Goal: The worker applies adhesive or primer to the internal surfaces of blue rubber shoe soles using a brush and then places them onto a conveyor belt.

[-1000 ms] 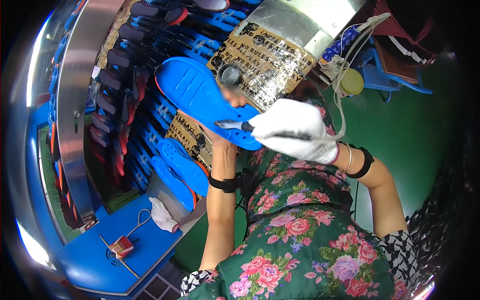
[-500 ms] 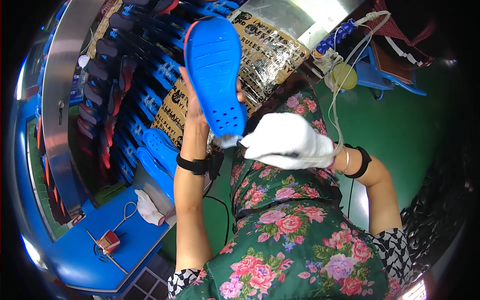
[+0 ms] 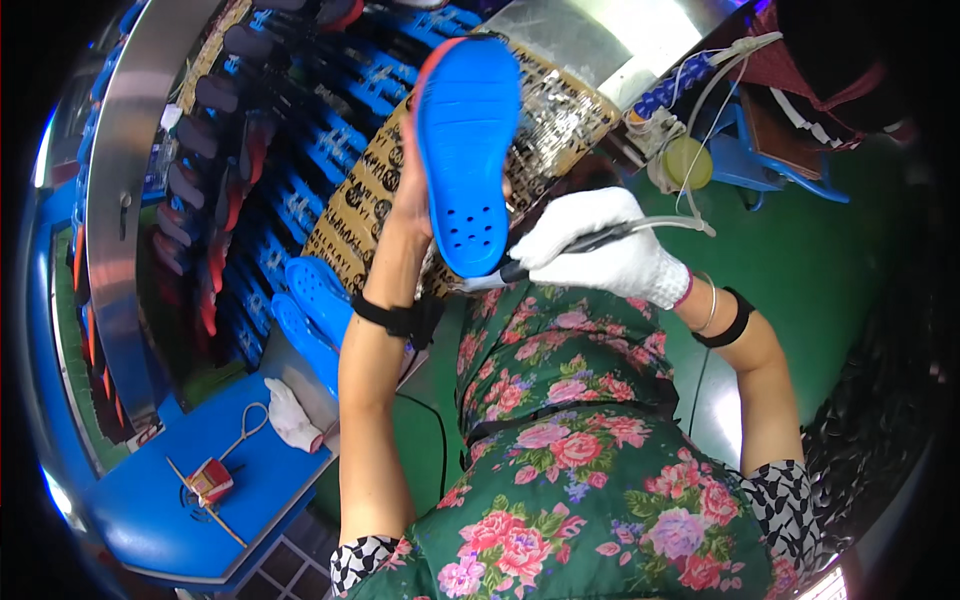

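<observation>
A blue shoe sole with an orange edge stands upright in my bare left hand, its perforated end toward me. My left fingers wrap behind it and are partly hidden. In a white knitted glove, my right hand grips a dark-handled brush with a thin hose at its back end. The pale bristles sit at the sole's lower edge; whether they touch it I cannot tell. Under the sole lies a cardboard-covered surface, partly wrapped in shiny film.
Left, a rack holds several dark and red soles on blue bars. More blue soles lie beside my left forearm. A white glove and a small red box rest on a blue table. Right stands a blue-framed stool.
The sole has shifted right and turned more upright in my left hand. My right hand has risen and tilted, showing the brush handle and hose; the brush stays near the sole's lower end.
</observation>
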`<action>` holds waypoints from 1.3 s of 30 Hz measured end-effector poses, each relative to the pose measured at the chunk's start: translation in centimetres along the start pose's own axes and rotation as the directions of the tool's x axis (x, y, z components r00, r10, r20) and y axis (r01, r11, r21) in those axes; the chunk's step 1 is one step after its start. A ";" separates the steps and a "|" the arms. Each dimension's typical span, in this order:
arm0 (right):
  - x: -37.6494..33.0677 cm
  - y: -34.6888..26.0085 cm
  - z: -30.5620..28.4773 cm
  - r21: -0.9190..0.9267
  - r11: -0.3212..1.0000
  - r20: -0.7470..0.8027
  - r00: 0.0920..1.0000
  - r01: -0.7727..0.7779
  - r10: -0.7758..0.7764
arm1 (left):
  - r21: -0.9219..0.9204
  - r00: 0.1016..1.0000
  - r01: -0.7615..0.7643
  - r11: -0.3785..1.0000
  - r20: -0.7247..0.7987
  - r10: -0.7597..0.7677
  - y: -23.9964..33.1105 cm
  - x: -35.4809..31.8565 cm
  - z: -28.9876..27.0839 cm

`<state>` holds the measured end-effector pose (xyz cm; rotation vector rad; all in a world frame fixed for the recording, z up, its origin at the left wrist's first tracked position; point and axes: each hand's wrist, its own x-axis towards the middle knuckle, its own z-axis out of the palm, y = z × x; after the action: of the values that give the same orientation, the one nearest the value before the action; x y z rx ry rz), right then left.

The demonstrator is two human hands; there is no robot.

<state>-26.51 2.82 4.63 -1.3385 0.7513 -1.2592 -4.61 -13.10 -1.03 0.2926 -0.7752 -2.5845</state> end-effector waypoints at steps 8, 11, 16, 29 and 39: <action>0.4 1.0 -1.8 0.418 0.908 -0.464 0.857 -0.012 0.225 | -0.397 0.755 -0.640 0.658 -0.488 0.439 -3.6 -2.4 2.5; -0.1 2.3 -1.5 0.550 0.835 -0.471 0.823 -0.005 0.316 | -0.318 0.749 -0.561 0.764 -0.588 0.305 -5.5 -4.5 6.2; 0.3 1.5 -0.6 0.506 0.862 -0.450 0.841 -0.038 0.302 | -0.375 0.892 -0.236 0.896 -0.450 0.047 -8.8 -6.3 5.8; 4.6 -3.8 -1.3 -0.662 0.636 -0.110 0.788 0.396 -0.605 | -0.549 0.960 -0.243 0.800 -0.252 0.119 -11.1 -3.9 7.7; 3.2 -2.3 0.7 -0.667 0.545 0.091 0.782 0.508 -0.617 | -0.106 0.838 -0.317 0.943 -0.497 0.226 -11.7 -4.3 6.2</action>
<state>-25.64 0.49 7.74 -2.2309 0.9714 -1.7080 -6.69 0.56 -2.20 0.6809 -0.3600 -2.1562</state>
